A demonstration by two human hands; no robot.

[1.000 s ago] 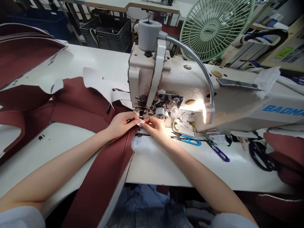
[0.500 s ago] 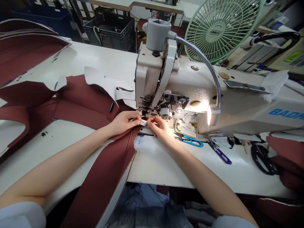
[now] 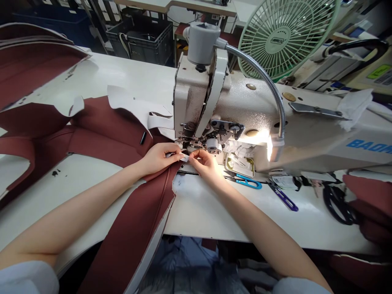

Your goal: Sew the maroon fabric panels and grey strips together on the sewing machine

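A small white label (image 3: 184,158) sits just in front of the presser foot (image 3: 186,143) of an industrial sewing machine (image 3: 196,94). My left hand (image 3: 156,159) rests on the maroon leatherette (image 3: 134,228) and pinches the label's left end. My right hand (image 3: 206,165) holds the label's right end between its fingertips. The long maroon piece with white backing runs from under the needle area towards me and spreads left across the white sewing table (image 3: 202,216). The fingers partly hide the label.
Blue-handled thread snips (image 3: 245,182) and purple-handled snips (image 3: 283,198) lie right of my right hand, beside a small metal tin (image 3: 239,164). A gooseneck lamp (image 3: 263,73) arches over the machine. A green fan (image 3: 283,34) stands behind it.
The whole view has shifted slightly right and up since the oldest frame. Both hands stay at the label, with only small finger movement.
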